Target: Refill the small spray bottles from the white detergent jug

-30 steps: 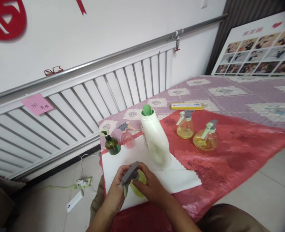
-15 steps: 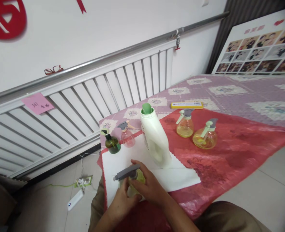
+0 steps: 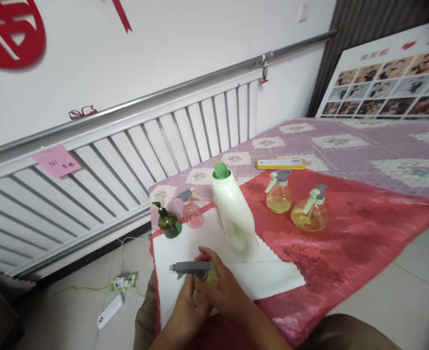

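Note:
Low over the front of the white cloth, both my hands are wrapped round a spray bottle (image 3: 211, 277) with a grey trigger head that points left. My left hand (image 3: 188, 305) grips it from the near left side, its thumb and fingers up by the neck. From the right, my right hand (image 3: 226, 287) curls round the clear yellowish body. Much of the bottle is hidden by my fingers. Just beyond stands a large white jug (image 3: 234, 209) with a handle hole and a green spout in its open mouth.
A dark green pump bottle (image 3: 169, 223) and a pink spray bottle (image 3: 192, 215) stand at the left. Two yellowish spray bottles, one round (image 3: 279, 198) and one squat (image 3: 309, 216), are on the red cover (image 3: 331, 253). Behind them lies a yellow case (image 3: 280, 164).
The spray bottle's grey head has turned from slanting to nearly level in view. My right hand has shifted round the body. The camera's view has tilted slightly.

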Demonstrator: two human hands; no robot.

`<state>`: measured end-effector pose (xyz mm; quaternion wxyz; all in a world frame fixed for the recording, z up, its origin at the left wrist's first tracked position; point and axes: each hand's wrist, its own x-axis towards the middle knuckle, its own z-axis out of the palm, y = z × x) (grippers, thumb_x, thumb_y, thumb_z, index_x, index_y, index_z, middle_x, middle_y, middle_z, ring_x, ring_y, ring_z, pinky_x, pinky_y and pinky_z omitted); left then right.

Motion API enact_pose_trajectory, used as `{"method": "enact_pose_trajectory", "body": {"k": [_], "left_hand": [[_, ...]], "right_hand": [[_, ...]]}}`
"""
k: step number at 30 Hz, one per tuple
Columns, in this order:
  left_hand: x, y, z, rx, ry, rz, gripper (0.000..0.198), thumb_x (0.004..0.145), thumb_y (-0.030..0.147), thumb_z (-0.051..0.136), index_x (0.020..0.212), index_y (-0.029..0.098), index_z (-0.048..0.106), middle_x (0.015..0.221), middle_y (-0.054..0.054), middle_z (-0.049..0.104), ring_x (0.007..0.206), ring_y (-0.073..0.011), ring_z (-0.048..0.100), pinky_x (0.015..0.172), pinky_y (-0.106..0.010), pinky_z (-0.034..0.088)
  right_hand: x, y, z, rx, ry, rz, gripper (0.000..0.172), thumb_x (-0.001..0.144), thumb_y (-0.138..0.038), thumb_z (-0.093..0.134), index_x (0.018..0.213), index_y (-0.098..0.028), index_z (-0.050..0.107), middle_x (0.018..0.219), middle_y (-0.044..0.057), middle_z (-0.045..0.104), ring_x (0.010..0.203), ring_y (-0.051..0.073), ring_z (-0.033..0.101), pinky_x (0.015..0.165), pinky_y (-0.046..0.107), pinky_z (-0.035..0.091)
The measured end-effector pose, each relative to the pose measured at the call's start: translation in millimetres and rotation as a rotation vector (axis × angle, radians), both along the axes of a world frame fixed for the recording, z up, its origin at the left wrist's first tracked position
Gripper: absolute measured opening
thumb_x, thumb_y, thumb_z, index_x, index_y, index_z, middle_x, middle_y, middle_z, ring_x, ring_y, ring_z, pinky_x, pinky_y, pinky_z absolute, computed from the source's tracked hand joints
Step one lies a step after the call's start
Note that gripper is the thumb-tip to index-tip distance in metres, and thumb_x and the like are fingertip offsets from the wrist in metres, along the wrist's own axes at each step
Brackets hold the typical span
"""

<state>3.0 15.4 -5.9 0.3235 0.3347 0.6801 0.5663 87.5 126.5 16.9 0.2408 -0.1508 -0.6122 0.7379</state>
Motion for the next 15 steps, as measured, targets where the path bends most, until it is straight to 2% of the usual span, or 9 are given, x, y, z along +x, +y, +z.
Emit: {"method": "enact_pose_trajectory", "body": {"k": [2,5,7,10,12,15], "left_hand": [[0.4,-0.4,0.4,0.014,0.004,0.038,0.058,0.071,0.022,0.075,0.125,0.026,0.055,0.121,-0.007,0.063,0.124,-0.0345,0.052,0.107,-0.043,0.04],[-0.5,-0.9,-1.8,0.032,-0.022,0.06,0.06,0.068,0.023,0.077,0.125,0.026,0.057,0.122,-0.007,0.064,0.119,-0.034,0.056,0.103,-0.038,0.044],[-2.5,-1.0,-6.0,0.044,-0.011,0.072,0.06,0.068,0.024,0.078,0.125,0.027,0.058,0.124,-0.006,0.064,0.121,-0.034,0.055,0.102,-0.036,0.043],[-5.0,-0.5,-14.1,0.024,0.041,0.08,0.062,0.068,0.026,0.078,0.125,0.026,0.055,0.125,-0.007,0.063,0.122,-0.0343,0.055,0.104,-0.038,0.042],[-4.8,0.2,-18.5,0.0,0.068,0.072,0.065,0.068,0.027,0.077,0.128,0.024,0.051,0.127,-0.009,0.062,0.122,-0.0342,0.055,0.105,-0.042,0.04],[-2.9,0.3,-23.8,0.001,0.1,0.072,0.067,0.07,0.029,0.074,0.13,0.02,0.046,0.13,-0.014,0.059,0.124,-0.0347,0.052,0.108,-0.048,0.036]], "right_hand": [[2.8,5.9,2.1,0.104,0.052,0.03,0.038,0.075,-0.025,0.064,0.113,-0.027,0.06,0.112,0.005,0.064,0.103,0.026,0.062,0.091,0.043,0.049],[2.8,7.9,6.2,0.167,0.045,0.013,0.021,0.077,-0.028,0.064,0.097,-0.026,0.064,0.095,0.003,0.066,0.093,0.025,0.063,0.084,0.041,0.05],[0.5,4.4,8.6,0.157,0.004,-0.035,0.02,0.075,-0.027,0.065,0.095,-0.026,0.063,0.089,0.002,0.065,0.086,0.024,0.063,0.079,0.039,0.051],[-2.2,-3.8,8.3,0.162,-0.017,-0.113,0.02,0.075,-0.027,0.064,0.095,-0.026,0.062,0.089,0.002,0.065,0.086,0.025,0.063,0.08,0.041,0.052],[-1.0,-9.4,3.1,0.173,-0.029,-0.153,0.024,0.077,-0.028,0.063,0.1,-0.026,0.063,0.097,0.004,0.067,0.094,0.027,0.064,0.087,0.045,0.051],[6.1,-18.8,-14.2,0.182,-0.091,-0.238,0.047,0.075,-0.024,0.065,0.121,-0.028,0.056,0.123,0.008,0.064,0.117,0.032,0.057,0.102,0.053,0.043]]}}
